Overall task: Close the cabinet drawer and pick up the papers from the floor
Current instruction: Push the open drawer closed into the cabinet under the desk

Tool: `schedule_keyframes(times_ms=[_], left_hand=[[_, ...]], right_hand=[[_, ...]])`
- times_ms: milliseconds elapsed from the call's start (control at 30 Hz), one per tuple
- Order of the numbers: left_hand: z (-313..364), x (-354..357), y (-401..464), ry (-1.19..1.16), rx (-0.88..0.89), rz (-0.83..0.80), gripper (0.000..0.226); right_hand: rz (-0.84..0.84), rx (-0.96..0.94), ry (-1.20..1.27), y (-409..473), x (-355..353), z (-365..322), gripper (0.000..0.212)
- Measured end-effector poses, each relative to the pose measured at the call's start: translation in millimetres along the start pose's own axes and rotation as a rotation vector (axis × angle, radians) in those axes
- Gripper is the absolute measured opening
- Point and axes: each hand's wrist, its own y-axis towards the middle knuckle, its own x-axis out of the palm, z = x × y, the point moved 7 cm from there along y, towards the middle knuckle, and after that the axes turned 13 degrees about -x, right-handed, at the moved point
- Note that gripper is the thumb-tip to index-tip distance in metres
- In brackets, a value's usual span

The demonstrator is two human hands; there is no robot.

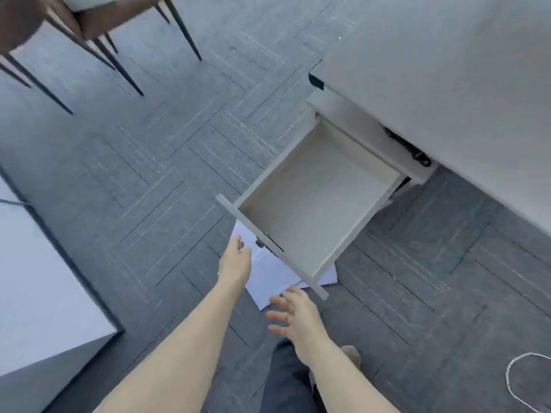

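An empty grey drawer (316, 201) stands pulled out of the cabinet (447, 84) at the right. Its front panel (250, 226) carries a small dark lock. White papers (274, 278) lie on the carpet under the drawer front, partly hidden by it. My left hand (235, 260) hovers just left of the lock, fingers apart, holding nothing; whether it touches the panel I cannot tell. My right hand (295, 317) is spread open above the papers' near edge, below the panel's lower corner.
Brown chairs with thin dark legs (98, 46) stand at the upper left. A white table edge (44, 281) fills the left side. A white cord (518, 380) loops on the carpet at lower right. My dark trouser leg and shoe (351, 353) are below my right hand.
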Motion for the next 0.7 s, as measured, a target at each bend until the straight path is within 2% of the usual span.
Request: schedule_keyframes(times_ms=[133, 233, 400, 700], left_hand=[[0, 27, 26, 0.038, -0.062, -0.059, 0.041], [8, 37, 34, -0.016, -0.035, -0.054, 0.031], [48, 57, 37, -0.042, 0.029, -0.042, 0.036], [140, 122, 51, -0.219, 0.026, 0.056, 0.026]], right_hand=[[0.167, 0.021, 0.242, 25, -8, 3, 0.042], [0.205, -0.019, 0.316, 37, -13, -3, 0.038], [0.243, -0.089, 0.343, 55, -31, -40, 0.031], [0.224, -0.230, 0.263, 102, -80, -139, 0.025]])
